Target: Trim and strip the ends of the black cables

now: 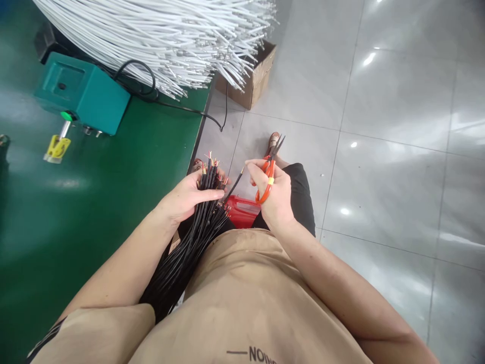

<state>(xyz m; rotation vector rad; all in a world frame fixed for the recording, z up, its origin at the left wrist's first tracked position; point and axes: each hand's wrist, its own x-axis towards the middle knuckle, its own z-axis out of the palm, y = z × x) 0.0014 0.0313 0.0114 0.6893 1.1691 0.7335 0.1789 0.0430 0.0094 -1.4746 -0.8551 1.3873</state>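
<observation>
My left hand (193, 194) is wrapped round a thick bundle of black cables (200, 222). Their upper ends are stripped, with red and pale inner wires showing, and the lower part runs down between my left arm and my body. One single cable (235, 183) sticks out of the bundle toward my right hand, its bare tip close to my fingertips; I cannot tell whether they touch. In my right hand (275, 194) is a pair of orange-handled scissors (270, 181), dark blades pointing up and away.
On the green table (151, 151) at left stand a teal machine (83, 93) with a yellow tag (56, 149) and a large heap of white cables (182, 45). A cardboard box (257, 78) sits on the tiled floor beyond. Something red (242, 212) is between my legs.
</observation>
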